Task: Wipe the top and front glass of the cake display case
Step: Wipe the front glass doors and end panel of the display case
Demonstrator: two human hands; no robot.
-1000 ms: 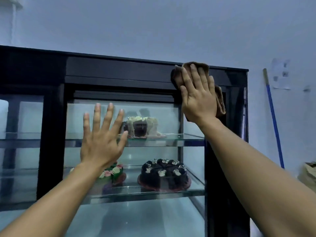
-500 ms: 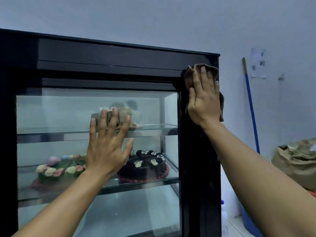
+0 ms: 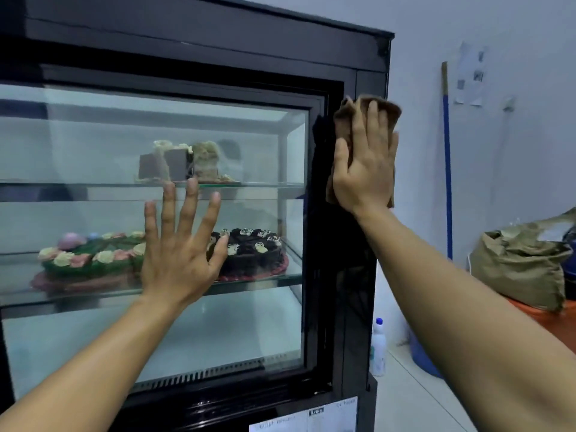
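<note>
Against the case's black corner post (image 3: 358, 275) our right hand (image 3: 364, 169) pressed the brown cloth (image 3: 383, 109) flat-fingered for wiping, while our empty left hand (image 3: 180, 254), fingers spread, braced on the front glass (image 3: 93, 151).

My left hand (image 3: 182, 254) was raised with its palm facing away from me, fingers spread wide and pointing up, the bare forearm reaching in from the lower left. My right hand (image 3: 364, 163) was higher and to the right, held flat with the fingers together and pointing up. Its arm stretched up from the lower right corner.
</note>
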